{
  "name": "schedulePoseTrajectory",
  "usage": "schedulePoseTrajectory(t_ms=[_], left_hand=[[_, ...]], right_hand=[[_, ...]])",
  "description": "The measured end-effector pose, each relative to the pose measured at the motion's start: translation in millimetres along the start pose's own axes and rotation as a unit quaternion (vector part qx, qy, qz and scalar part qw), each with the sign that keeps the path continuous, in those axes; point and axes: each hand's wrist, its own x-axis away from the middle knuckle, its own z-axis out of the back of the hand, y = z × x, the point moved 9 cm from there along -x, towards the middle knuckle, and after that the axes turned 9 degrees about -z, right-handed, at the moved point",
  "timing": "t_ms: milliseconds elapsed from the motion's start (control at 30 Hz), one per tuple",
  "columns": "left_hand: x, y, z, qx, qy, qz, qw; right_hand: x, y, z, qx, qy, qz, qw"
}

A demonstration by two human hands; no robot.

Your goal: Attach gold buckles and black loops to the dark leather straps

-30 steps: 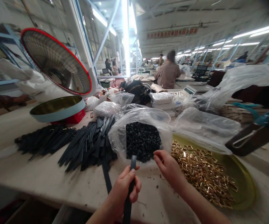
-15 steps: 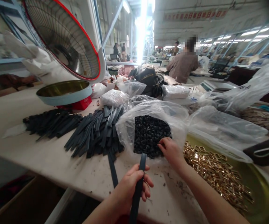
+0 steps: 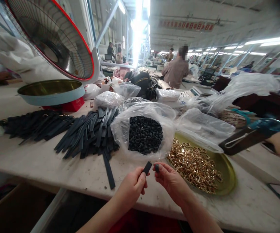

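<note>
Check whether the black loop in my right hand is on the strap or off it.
Off. The right hand holds the black loop, with a gap between it and the strap in the left hand.

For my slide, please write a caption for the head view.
Left hand holds a dark strap, right hand a small loop, before an open plastic bag.

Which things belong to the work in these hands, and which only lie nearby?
Likely in use:
black strap in left hand
black loop in right hand
loops in clear plastic bag
strap pile
perhaps the gold-coloured metal frames

Likely just nearby:
red-rimmed fan or heater
plastic packet
black bag
</note>
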Motion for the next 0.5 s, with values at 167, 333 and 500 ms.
schedulePoseTrajectory(t_ms=[167, 333, 500], left_hand=[[2, -7, -10.5, 0.034, -0.003, 0.038, 0.999], [3, -2, -14.4, -0.075, -0.008, 0.02, 0.997], [3, 2, -14.2, -0.175, -0.039, 0.007, 0.984]], right_hand=[[9, 3, 0, -0.029, 0.009, 0.007, 1.0], [15, 2, 0, -0.02, -0.02, 0.039, 0.999], [18, -8, 18, 0.088, 0.039, 0.112, 0.989]])
